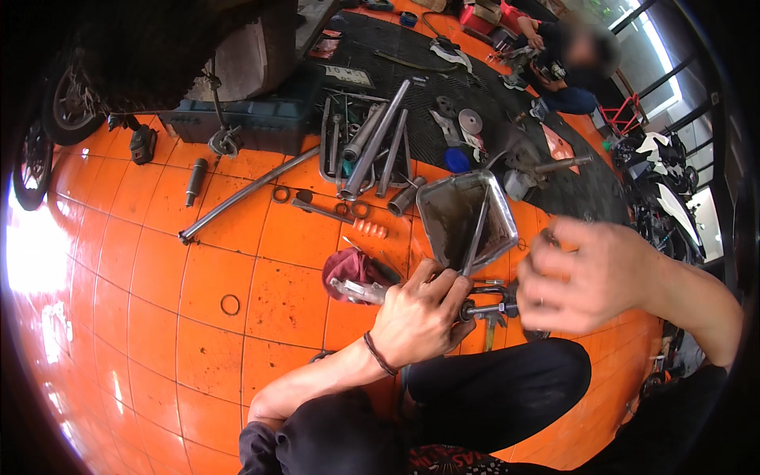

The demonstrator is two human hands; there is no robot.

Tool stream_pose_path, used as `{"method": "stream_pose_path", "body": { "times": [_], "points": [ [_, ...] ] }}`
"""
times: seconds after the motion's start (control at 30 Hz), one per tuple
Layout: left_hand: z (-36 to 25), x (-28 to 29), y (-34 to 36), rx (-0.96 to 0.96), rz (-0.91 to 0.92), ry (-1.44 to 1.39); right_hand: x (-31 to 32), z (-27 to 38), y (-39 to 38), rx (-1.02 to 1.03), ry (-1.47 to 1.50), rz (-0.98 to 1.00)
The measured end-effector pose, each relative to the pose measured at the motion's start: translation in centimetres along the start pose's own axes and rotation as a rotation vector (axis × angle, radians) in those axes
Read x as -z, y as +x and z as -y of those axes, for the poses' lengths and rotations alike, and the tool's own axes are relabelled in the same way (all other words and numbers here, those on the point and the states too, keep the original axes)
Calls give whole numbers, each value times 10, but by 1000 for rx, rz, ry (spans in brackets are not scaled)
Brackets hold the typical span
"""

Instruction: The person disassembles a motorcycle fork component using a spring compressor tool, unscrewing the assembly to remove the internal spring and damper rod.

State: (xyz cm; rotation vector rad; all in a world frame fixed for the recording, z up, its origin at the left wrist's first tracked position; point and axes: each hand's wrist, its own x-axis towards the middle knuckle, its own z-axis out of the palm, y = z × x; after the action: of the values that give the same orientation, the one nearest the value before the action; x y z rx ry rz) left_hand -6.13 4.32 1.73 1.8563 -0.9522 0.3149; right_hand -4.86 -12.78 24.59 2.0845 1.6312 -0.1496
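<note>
My left hand (423, 313) is closed round the lower end of a slim metal rod (477, 229). The rod's far end slants up over a rectangular metal tray (507, 202) with dark, oily residue inside. Right beside that hand's fingers lies a dark metal piece with a nut (495, 307), partly hidden; whether the hand touches it I cannot tell. My right hand (582, 273) hovers to the right of the tray, smeared by motion, so its fingers do not read clearly. Left of my left hand, a silver metal part (356, 290) rests against a dark red cloth (346, 267).
Several metal tubes (376, 142) lie across an open tool case (326, 162). A long rod (245, 194) crosses the orange tiles, near an orange coil spring (370, 228) and a ring (229, 304). A hammer (491, 324) lies by my knee. Another person (582, 55) works at the far right.
</note>
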Motion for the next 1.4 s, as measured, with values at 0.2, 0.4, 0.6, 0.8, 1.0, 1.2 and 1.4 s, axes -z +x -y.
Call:
{"method": "stream_pose_path", "body": {
  "times": [0.2, 0.4, 0.6, 0.8, 1.0, 1.2, 1.4],
  "points": [
    [4, 5, -1, 15, -6, 5, 28, -2, 16, -1041, 1300, 774],
    [2, 5, -2, 14, -28, 16, 1, 7, 5, -62, 32, -17],
    [2, 4, -4, 18, -16, -9, 14, 11, 6, -455, 498, 82],
    [2, 7, -4, 5, -18, 1, 25, 12, 16, -664, 867, 251],
    [2, 6, -2, -3, -21, -15, 18, -2, 9, 80, -95, -48],
    [5, 11, -7, 1, -54, -5, 23, 16, 13, -454, 451, 139],
    [3, 12, -9, -9, -23, -1, 9, 5, 14, 23, -35, 2]
  ]
}}
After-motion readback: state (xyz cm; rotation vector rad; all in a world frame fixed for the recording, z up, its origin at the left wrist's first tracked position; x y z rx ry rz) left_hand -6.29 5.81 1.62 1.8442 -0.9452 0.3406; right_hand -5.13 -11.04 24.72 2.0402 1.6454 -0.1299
